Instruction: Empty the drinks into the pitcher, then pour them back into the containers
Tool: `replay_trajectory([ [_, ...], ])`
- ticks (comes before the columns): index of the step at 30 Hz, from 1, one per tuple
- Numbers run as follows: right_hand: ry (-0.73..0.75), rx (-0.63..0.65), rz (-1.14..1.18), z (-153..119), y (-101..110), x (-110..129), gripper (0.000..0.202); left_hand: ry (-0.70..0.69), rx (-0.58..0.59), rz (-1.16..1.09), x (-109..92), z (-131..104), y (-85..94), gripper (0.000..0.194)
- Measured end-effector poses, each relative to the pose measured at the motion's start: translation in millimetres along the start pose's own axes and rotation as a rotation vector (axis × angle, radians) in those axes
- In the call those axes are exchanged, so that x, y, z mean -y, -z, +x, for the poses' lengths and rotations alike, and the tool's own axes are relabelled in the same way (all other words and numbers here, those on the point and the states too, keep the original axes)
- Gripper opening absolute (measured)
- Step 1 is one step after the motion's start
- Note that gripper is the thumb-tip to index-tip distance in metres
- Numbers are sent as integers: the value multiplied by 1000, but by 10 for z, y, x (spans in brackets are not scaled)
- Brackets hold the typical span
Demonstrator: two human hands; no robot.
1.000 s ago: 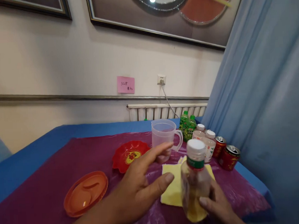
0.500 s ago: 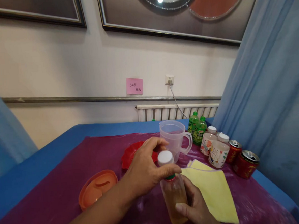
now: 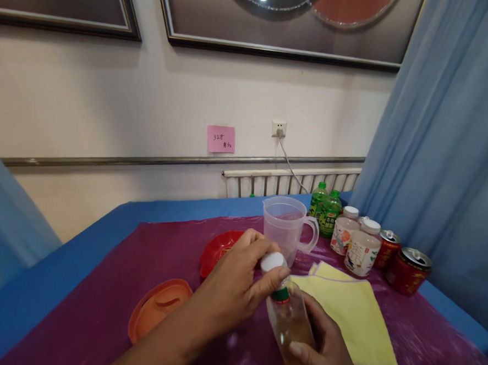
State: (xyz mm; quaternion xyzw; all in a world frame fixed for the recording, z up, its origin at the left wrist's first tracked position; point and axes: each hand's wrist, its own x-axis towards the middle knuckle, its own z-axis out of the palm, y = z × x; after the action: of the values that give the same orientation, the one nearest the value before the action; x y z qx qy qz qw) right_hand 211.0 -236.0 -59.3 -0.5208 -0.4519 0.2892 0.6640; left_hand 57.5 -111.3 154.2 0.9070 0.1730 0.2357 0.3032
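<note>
A clear bottle (image 3: 292, 331), partly filled with amber liquid, leans slightly in front of me. My right hand (image 3: 325, 331) is wrapped round its lower body, thumb across the front. At the top, my left hand (image 3: 243, 276) grips the white cap (image 3: 272, 261) between thumb and fingers. A green band (image 3: 280, 295) shows on the bottle neck below my left thumb; whether the cap is loose there, I cannot tell. Just behind stands a translucent measuring jug (image 3: 285, 224). A red scalloped dish (image 3: 215, 250) is partly hidden by my left hand.
An orange divided dish (image 3: 156, 309) lies at the left on the purple sheet (image 3: 101, 285). Yellow cloths (image 3: 351, 308) lie to the right. Green bottles (image 3: 328, 213), white-capped jars (image 3: 363, 249) and red cans (image 3: 409, 271) line the right side. Blue curtains (image 3: 436, 154) hang beside the table.
My left fingers have closed in around the cap from a looser, more spread pose. The bottle has shifted slightly down and right in view, with my right hand still round it.
</note>
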Motion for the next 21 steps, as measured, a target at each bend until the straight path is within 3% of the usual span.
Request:
replay_trajectory([
  [5, 16, -109, -140, -51, 24, -77, 79, 114, -171, -76, 30, 20, 35, 27],
  [8, 17, -107, -161, -53, 46, -62, 76, 176, -275, -271, 91, 24, 100, 33],
  [11, 38, -194, -221, -33, 146, 20, 72, 229, -302, -462, 203, -45, 85, 33],
  [13, 48, -258, -290, 9, 284, 145, 72, 284, -302, -552, 341, -145, -28, 35],
  [16, 70, -310, -428, 162, 584, 445, 73, 381, -282, -692, 662, -347, -348, 46],
  [21, 187, -321, -824, 699, 1136, 1032, 76, 539, -224, -753, 1201, -598, -859, 60],
])
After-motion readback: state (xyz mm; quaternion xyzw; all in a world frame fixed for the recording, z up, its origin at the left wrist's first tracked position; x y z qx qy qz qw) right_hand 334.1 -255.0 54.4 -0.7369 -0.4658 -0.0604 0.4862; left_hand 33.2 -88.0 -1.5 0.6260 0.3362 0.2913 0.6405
